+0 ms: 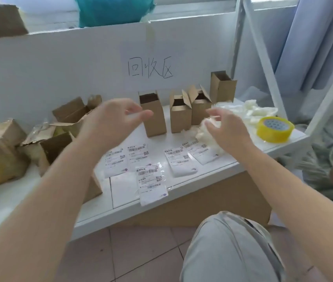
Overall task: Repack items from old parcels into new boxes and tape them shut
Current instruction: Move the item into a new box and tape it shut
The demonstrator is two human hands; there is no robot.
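Four new boxes [155, 112], upright with flaps open, were ranged at table centre. Five labels [151, 182] were laid at 6 o'clock; torn old parcels [45, 147] at 9; tape roll [274, 129] at 3. Left hand [110, 119] was raised, fingers apart, empty. Right hand [227, 131] was placed against white wadding [206, 129]; grip indeterminable.

Four small brown cardboard boxes [154, 115] stand upright with open tops near the back edge of the white shelf [202, 180]. Torn old brown cardboard parcels [39, 147] lie open at its left end. Five white shipping labels [151, 182] lie flat along the front edge. A roll of yellow tape [274, 129] lies flat at the right end, beside crumpled white packing material [251, 110].
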